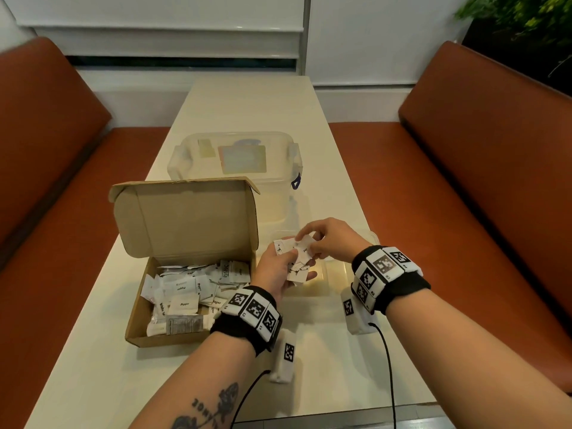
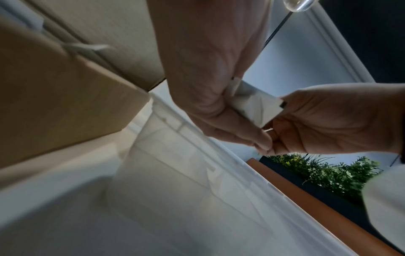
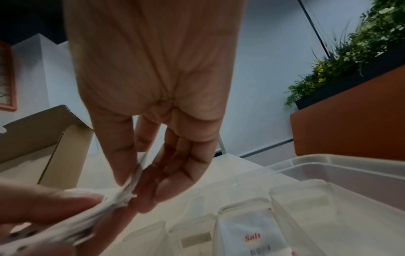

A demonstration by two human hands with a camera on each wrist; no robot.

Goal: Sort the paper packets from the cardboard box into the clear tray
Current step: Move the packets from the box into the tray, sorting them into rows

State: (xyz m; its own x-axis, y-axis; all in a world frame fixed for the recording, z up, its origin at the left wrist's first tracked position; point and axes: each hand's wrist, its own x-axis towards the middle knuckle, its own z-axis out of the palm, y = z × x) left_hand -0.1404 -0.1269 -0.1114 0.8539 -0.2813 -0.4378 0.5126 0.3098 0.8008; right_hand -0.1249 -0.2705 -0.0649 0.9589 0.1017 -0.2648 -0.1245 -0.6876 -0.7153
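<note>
Packets [image 1: 295, 258] sit fanned in a small stack in the left hand [image 1: 274, 270], whose fingers curl under them and grip them above the tray [image 1: 322, 274]. The right hand [image 1: 332, 239] meets that stack from the other side, thumb and fingertips pinching the edge of the top packet. In the left wrist view the left hand [image 2: 208, 86] clamps a white packet [image 2: 254, 105] against its palm while the right hand [image 2: 328, 119] pinches the packet's far corner. In the right wrist view the right hand [image 3: 153, 104] has its thumb and fingers closed on the crumpled paper edges [image 3: 122, 195], and the left hand [image 3: 43, 204] comes in from the lower left, blurred.

The tray lies directly under both hands; through its clear dividers the right wrist view shows 1 packet marked "Salt" [image 3: 252, 237] standing in a compartment below the right hand. How many other compartments are filled cannot be told.

The box [image 1: 185, 274] stands open just left of the left hand, its lid tilted up, with many more packets heaped inside, some printed "Pepper", "Stevia" and "Sugar". Beyond the hands, behind the box's lid, is a closed clear tub [image 1: 235, 168]. All rest on a pale table [image 1: 93, 351], with orange benches [image 1: 479, 181] on both sides.
</note>
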